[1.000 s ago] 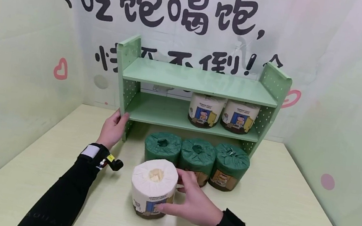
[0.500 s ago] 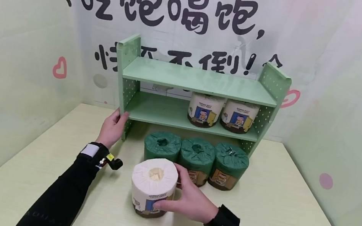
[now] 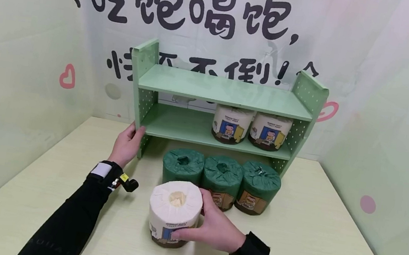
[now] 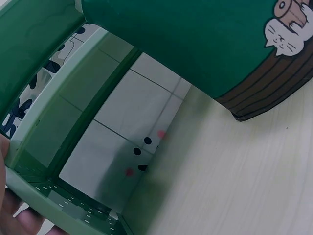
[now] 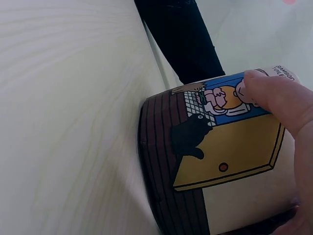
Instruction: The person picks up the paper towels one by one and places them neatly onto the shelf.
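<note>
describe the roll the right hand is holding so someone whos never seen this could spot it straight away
Start at the green shelf unit at the back of the table, then come forward past the row of three green-wrapped rolls under it. Alone in front of them stands the white-wrapped roll, gripped by the right hand; its cream top and white wrapper set it apart.

Looked like a staged demo booth, not a real home or shop. Pale wood-grain tabletop (image 3: pixel 310 242) was boxed in on three sides by light green printed backdrop sheets (image 3: pixel 22 54) with hearts, dots and big black cartoon Chinese lettering (image 3: pixel 193 10). Only props were a small mint-green two-tier perforated metal shelf (image 3: pixel 225 91) and wrapped toilet paper rolls, white ones (image 3: pixel 230 124) on the lower tier, dark green ones (image 3: pixel 222 178) beneath it.
</note>
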Demonstrator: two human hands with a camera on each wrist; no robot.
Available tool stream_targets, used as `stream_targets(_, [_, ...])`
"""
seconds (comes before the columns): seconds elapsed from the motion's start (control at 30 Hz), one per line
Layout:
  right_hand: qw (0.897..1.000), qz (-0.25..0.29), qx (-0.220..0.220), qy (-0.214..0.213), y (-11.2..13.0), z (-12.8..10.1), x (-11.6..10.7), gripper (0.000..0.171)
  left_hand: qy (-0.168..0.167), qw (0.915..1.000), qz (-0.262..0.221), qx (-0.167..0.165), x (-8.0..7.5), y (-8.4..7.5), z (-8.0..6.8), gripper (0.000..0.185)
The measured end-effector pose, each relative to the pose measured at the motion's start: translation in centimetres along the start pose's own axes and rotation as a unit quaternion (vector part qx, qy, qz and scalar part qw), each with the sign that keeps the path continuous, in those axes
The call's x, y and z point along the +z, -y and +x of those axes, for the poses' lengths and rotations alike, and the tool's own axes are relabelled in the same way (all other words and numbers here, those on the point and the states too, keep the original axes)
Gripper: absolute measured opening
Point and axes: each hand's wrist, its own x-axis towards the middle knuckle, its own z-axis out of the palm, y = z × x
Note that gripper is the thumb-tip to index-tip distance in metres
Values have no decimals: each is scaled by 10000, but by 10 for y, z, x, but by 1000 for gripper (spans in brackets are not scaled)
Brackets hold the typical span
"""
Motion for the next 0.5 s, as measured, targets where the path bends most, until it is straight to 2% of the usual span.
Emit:
stream_targets(0.23, [9998,-60,-97,-170,1,0,3,111,2,10000,78,43,-1,0,-1,58])
stream_targets(0.5, [9998,63,-102,-174,-2,-2,4,108,-9,10000,73,32,0,-1,-1,58])
